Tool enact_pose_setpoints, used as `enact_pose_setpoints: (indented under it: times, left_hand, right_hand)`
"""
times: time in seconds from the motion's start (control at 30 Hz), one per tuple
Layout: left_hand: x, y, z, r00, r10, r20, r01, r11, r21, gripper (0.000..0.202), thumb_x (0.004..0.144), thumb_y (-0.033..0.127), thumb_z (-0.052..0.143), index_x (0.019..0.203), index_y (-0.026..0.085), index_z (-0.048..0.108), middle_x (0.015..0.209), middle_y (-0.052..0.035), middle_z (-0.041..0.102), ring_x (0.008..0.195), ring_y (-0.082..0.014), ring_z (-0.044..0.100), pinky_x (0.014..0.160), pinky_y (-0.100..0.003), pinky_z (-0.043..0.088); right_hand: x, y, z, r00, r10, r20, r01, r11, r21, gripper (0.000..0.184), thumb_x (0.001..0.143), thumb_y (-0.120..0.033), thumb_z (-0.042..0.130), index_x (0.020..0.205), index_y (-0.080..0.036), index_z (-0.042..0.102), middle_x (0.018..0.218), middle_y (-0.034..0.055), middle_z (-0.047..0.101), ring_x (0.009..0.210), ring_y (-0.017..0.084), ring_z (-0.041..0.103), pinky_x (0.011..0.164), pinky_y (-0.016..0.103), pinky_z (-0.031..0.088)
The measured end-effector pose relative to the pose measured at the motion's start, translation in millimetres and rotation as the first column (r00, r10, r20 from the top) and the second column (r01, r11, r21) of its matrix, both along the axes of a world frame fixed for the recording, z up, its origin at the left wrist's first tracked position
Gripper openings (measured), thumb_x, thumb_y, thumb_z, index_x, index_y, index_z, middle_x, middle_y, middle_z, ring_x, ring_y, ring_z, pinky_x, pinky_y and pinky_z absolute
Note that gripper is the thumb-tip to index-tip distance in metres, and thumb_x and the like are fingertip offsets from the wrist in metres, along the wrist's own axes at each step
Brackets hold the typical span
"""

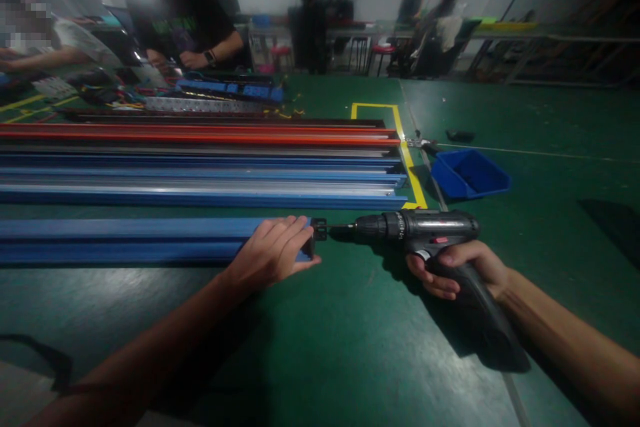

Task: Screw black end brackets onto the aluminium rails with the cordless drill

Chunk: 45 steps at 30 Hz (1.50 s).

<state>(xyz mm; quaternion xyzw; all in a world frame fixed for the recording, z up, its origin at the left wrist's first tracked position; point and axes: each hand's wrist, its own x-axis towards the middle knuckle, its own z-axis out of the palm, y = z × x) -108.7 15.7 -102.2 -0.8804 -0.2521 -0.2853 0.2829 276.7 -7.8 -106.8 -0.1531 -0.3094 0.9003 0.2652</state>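
A long blue metal profile [125, 239] lies across the green surface, running off the left edge of the view. My left hand [275, 250] is wrapped over its right end, thumb at the near side. A black end piece [319, 229] sits at that end, partly covered by my fingers. My right hand [465, 270] grips a black cordless drill [430, 223] by its handle. The drill lies level and points left. Its thin bit reaches to the end piece; whether it touches a screw there is too small to tell.
Behind the profile lie several blue profiles [200, 200] and a red one [200, 135], ending near yellow tape [413, 177]. A blue bin [470, 177] and a small black object [460, 135] are at the right. People stand and sit beyond, one with a wristwatch [209, 57].
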Motion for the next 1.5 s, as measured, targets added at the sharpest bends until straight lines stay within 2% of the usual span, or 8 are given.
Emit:
enact_pose_setpoints:
  times: [0.13,0.6,1.07,1.27,1.5]
  left_hand:
    - [0.7,-2.6,1.7,1.0,0.008,0.006,-0.007,1.0,-0.03,0.046,0.096,0.051,0.065,0.107,0.006,0.068,0.108,-0.019,0.078,0.095,-0.0298,0.076,0.077,-0.04,0.056]
    - [-0.6,-2.9,-3.1,0.999,-0.02,0.039,0.017,0.998,0.059,0.047,0.089,0.046,0.076,0.114,0.009,0.063,0.106,-0.0171,0.078,0.096,-0.0277,0.076,0.08,-0.039,0.057]
    - [-0.9,-2.9,0.3,0.999,-0.037,0.035,0.034,0.997,0.069,0.051,0.087,0.045,0.079,0.119,0.01,0.059,0.104,-0.0172,0.078,0.095,-0.0278,0.076,0.079,-0.038,0.057]
    - [-4.3,-4.6,-2.5,1.0,-0.02,0.018,0.018,0.998,0.066,0.054,0.087,0.043,0.08,0.127,0.016,0.056,0.112,-0.0133,0.078,0.101,-0.0269,0.075,0.084,-0.038,0.057]
    - [-4.0,-2.3,-6.1,1.0,-0.011,0.018,0.009,0.995,0.103,0.049,0.087,0.048,0.079,0.119,0.015,0.059,0.106,-0.0124,0.079,0.096,-0.0263,0.076,0.081,-0.038,0.058]
  right_hand:
    - [0.3,0.3,-0.6,1.0,0.006,0.007,-0.006,1.0,-0.014,0.034,0.088,-0.018,0.059,0.11,0.005,0.07,0.093,0.0147,0.063,0.057,0.008,0.052,0.061,0.023,0.051]
    - [-0.9,-1.5,-1.3,0.999,-0.008,0.034,0.009,1.0,-0.019,0.032,0.086,-0.02,0.063,0.107,0.002,0.072,0.089,0.0121,0.064,0.053,0.006,0.05,0.057,0.022,0.051]
    - [-1.1,-0.6,-1.2,0.999,-0.01,0.052,0.011,1.0,-0.021,0.029,0.085,-0.019,0.062,0.103,0.0,0.072,0.085,0.0099,0.063,0.052,0.007,0.047,0.056,0.022,0.049]
    - [-0.1,-0.8,-1.1,0.998,-0.006,0.068,0.007,1.0,-0.009,0.028,0.084,-0.02,0.064,0.102,-0.001,0.072,0.085,0.0097,0.063,0.052,0.007,0.045,0.055,0.024,0.048]
    - [-0.6,-1.1,-1.4,0.999,0.0,0.053,0.001,1.0,-0.02,0.027,0.086,-0.019,0.063,0.103,0.0,0.07,0.086,0.009,0.064,0.052,0.007,0.049,0.056,0.022,0.051]
